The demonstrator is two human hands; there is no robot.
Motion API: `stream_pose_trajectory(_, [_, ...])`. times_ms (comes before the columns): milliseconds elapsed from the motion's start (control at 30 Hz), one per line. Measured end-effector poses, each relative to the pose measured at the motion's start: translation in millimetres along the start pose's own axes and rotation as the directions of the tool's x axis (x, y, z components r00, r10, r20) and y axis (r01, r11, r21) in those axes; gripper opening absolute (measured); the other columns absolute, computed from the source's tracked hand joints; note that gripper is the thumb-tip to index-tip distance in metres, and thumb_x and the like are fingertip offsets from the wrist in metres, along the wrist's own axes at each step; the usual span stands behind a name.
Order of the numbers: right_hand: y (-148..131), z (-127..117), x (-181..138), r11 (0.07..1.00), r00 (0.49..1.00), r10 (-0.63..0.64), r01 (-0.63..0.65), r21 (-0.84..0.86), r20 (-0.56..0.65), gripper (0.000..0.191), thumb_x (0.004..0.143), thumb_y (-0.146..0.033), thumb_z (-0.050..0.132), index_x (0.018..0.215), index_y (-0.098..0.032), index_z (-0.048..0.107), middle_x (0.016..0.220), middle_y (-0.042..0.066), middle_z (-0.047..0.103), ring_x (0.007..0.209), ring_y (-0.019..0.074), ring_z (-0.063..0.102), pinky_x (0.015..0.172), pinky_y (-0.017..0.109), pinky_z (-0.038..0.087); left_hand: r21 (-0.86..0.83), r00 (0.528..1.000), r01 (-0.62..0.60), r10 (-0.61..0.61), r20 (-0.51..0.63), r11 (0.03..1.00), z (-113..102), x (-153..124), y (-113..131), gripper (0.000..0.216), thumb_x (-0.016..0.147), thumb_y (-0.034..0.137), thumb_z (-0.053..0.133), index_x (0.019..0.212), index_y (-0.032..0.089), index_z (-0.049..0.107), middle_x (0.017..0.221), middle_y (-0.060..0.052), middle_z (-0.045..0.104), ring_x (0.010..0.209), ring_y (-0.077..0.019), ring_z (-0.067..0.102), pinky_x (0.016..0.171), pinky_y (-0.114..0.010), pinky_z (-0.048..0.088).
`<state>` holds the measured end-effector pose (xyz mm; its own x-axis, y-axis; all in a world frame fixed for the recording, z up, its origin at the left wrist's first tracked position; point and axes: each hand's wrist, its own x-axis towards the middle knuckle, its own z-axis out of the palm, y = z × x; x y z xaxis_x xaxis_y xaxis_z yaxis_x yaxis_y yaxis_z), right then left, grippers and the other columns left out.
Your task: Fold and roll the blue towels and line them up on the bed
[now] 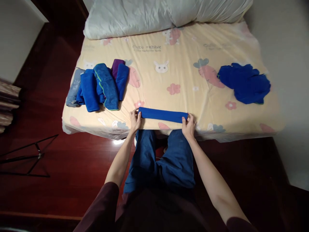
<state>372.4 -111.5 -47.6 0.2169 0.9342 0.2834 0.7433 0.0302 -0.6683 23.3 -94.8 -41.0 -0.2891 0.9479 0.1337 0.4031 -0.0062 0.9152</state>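
A blue cloth [163, 115] folded into a long narrow strip lies near the front edge of the bed [183, 96]. My left hand [135, 120] pinches its left end, fingers closed on the fabric. My right hand [188, 125] grips its right end the same way. Both arms reach forward over my knees in blue trousers.
Several folded blue, purple and grey cloths [98, 86] lie in a row at the bed's left side. A loose heap of blue cloths [245, 82] sits at the right. White pillows [164, 14] lie at the head. A black stand [29, 156] rests on the dark wooden floor, left.
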Motion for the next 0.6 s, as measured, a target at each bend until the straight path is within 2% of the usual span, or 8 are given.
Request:
stream_pose_trajectory(233, [-3, 2, 1, 0.999, 0.999, 0.032, -0.032, -0.038, -0.010, 0.051, 0.106, -0.055, 0.041, 0.132, -0.015, 0.056, 0.093, 0.012, 0.072, 0.094, 0.0302, 0.071, 0.102, 0.051, 0.048, 0.017, 0.999, -0.018, 0.018, -0.038, 1.000, 4, 1, -3, 0.051, 0.102, 0.060, 0.051, 0.131, 0.020, 0.067, 0.106, -0.013, 0.059, 0.101, -0.0250, 0.061, 0.091, -0.041, 0.054])
stream_pose_trajectory(333, [-7, 1, 2, 0.992, 0.999, 0.047, -0.048, -0.117, -0.011, 0.048, 0.105, -0.051, 0.042, 0.130, -0.014, 0.059, 0.095, 0.014, 0.073, 0.100, 0.0325, 0.069, 0.102, 0.053, 0.047, 0.070, 0.998, -0.032, 0.036, -0.055, 0.997, 7, 2, -5, 0.050, 0.102, 0.058, 0.050, 0.129, 0.020, 0.069, 0.100, -0.012, 0.063, 0.100, -0.0266, 0.061, 0.093, -0.044, 0.052])
stream_pose_trajectory(433, [-16, -4, 2, 0.969, 0.999, 0.022, -0.032, -0.245, -0.043, 0.048, 0.106, -0.046, 0.042, 0.136, -0.013, 0.059, 0.119, 0.020, 0.070, 0.119, 0.0358, 0.062, 0.106, 0.056, 0.043, 0.197, 0.992, -0.077, 0.095, -0.085, 0.977, 7, 2, 1, 0.048, 0.103, 0.054, 0.049, 0.129, 0.018, 0.070, 0.104, -0.015, 0.068, 0.110, -0.0314, 0.061, 0.103, -0.051, 0.047])
stream_pose_trajectory(500, [-26, -6, 2, 0.949, 0.999, -0.051, 0.045, -0.312, -0.011, 0.048, 0.107, -0.040, 0.039, 0.144, -0.015, 0.056, 0.142, 0.022, 0.060, 0.134, 0.0362, 0.053, 0.114, 0.059, 0.037, 0.327, 0.980, -0.136, 0.176, -0.096, 0.935, 6, -1, 11, 0.048, 0.105, 0.048, 0.045, 0.135, 0.018, 0.066, 0.125, -0.019, 0.067, 0.128, -0.0341, 0.056, 0.113, -0.055, 0.040])
stream_pose_trajectory(533, [-32, -7, 1, 0.937, 0.994, -0.101, 0.108, -0.332, 0.036, 0.049, 0.107, -0.036, 0.038, 0.149, -0.016, 0.054, 0.152, 0.020, 0.053, 0.141, 0.0355, 0.047, 0.118, 0.060, 0.032, 0.390, 0.970, -0.203, 0.238, -0.042, 0.898, 6, -3, 18, 0.047, 0.106, 0.044, 0.042, 0.140, 0.018, 0.064, 0.138, -0.019, 0.063, 0.137, -0.0338, 0.051, 0.118, -0.056, 0.035])
stream_pose_trajectory(567, [-40, -6, 1, 0.923, 0.983, -0.157, 0.181, -0.340, 0.098, 0.050, 0.107, -0.034, 0.037, 0.152, -0.018, 0.052, 0.159, 0.018, 0.047, 0.147, 0.0343, 0.041, 0.122, 0.061, 0.027, 0.435, 0.949, -0.305, 0.307, 0.067, 0.847, 7, -5, 27, 0.047, 0.107, 0.040, 0.040, 0.144, 0.019, 0.061, 0.149, -0.017, 0.058, 0.145, -0.0321, 0.046, 0.122, -0.055, 0.031])
stream_pose_trajectory(600, [-47, -5, 1, 0.905, 0.963, -0.213, 0.259, -0.337, 0.167, 0.051, 0.107, -0.032, 0.037, 0.155, -0.020, 0.049, 0.163, 0.015, 0.043, 0.151, 0.0328, 0.035, 0.125, 0.061, 0.021, 0.449, 0.902, -0.431, 0.371, 0.220, 0.783, 9, -7, 35, 0.048, 0.108, 0.036, 0.037, 0.148, 0.021, 0.057, 0.156, -0.014, 0.053, 0.151, -0.0296, 0.041, 0.126, -0.053, 0.027])
